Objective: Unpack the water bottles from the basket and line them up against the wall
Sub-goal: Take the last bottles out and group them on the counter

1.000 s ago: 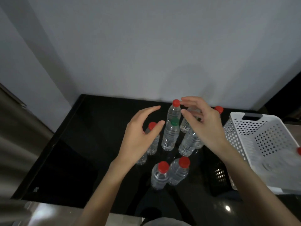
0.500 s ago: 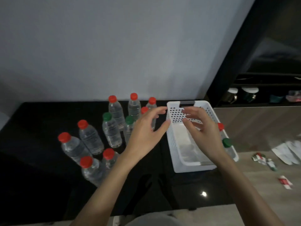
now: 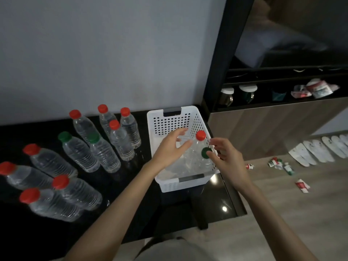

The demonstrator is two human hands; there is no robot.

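Note:
A white perforated basket (image 3: 175,117) stands on the black table (image 3: 169,208) near the wall. Inside it stand a red-capped bottle (image 3: 200,135) and a green-capped bottle (image 3: 205,153); more clear plastic lies beneath them, hard to make out. My left hand (image 3: 171,149) hovers over the basket, fingers loosely spread, holding nothing. My right hand (image 3: 228,160) is at the basket's right rim, fingertips close to the green cap, with nothing in it. Left of the basket, several bottles with red or green caps (image 3: 120,142) stand in a loose cluster, not in a line.
The grey wall (image 3: 113,53) runs behind the table. Right of the basket is a dark shelf unit (image 3: 282,93) with jars and packets. Torn labels (image 3: 275,162) and white slippers (image 3: 320,149) lie on the wooden floor at right. The table's right edge is just past the basket.
My view and both hands have swung right, from the bottle cluster to the basket. Both hands have dropped lower, to the basket's bottles. Neither holds anything.

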